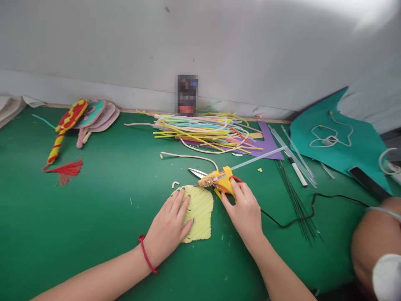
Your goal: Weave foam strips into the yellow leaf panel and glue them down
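Observation:
My left hand (171, 219) lies flat with fingers spread on a pale yellow-green ribbed piece (202, 215), which rests on the green table. In my right hand (246, 205) is a yellow hot glue gun (219, 179), gripped by its handle. Its nozzle points left and meets the top edge of the ribbed piece; whether it touches cannot be made out. A clear glue stick (258, 158) juts from the gun's back. Partly hidden under the gun lie scissors (197, 172), blades to the left. A cream pipe cleaner (191, 156) curves just beyond them.
Many coloured pipe cleaners (203, 131) are heaped by the wall, below a phone (187, 96). Fuzzy fans (71, 117) and a red tassel (70, 169) lie left. Right are wires (296, 200), a marker (297, 171), a black cord (283, 225), teal sheet (360, 125) and another person's limb (372, 238).

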Demonstrator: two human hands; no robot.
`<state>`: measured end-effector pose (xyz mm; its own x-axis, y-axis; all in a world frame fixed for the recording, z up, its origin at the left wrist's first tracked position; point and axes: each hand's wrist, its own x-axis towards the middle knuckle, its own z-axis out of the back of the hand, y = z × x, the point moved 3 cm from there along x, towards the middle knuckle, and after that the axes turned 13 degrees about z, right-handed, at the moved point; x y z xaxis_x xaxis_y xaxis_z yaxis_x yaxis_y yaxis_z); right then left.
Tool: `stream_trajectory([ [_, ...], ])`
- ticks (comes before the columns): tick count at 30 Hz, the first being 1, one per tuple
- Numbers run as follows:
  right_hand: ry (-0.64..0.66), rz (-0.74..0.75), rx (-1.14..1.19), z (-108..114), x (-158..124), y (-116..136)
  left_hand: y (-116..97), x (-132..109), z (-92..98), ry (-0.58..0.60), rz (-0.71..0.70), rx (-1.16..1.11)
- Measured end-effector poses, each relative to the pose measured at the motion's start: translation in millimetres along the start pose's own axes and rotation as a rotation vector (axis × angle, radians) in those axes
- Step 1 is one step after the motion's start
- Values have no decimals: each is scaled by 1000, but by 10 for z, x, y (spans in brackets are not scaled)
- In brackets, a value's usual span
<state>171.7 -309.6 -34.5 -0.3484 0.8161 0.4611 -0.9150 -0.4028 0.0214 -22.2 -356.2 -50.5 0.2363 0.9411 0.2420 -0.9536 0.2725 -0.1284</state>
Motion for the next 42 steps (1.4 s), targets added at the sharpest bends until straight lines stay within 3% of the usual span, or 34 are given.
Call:
stream_trajectory([
  [9,20,-19,5,-26,7,-24,4,-10,-19,-2,15,-29],
  [13,27,-116,58,-75,9,-82,5,-7,-13,-21,20,-30],
  [18,18,-311,114,-177,29,-367,6,-11,-1,-34,9,-33],
  [22,11,-344,30,-247,30,-619,-4,-19,25,-45,-4,0],
  [25,-1,-368,-45,-242,6,-674,-10,-26,40,-45,-4,8],
  [29,-91,-309,-150,-108,-24,-493,-4,-34,47,-63,3,-9],
  [34,10,-88,81,-103,-36,-248,-1,-45,56,-71,-7,-13],
  [42,104,-18,358,-216,-27,-448,8,-28,81,-49,1,-46],
])
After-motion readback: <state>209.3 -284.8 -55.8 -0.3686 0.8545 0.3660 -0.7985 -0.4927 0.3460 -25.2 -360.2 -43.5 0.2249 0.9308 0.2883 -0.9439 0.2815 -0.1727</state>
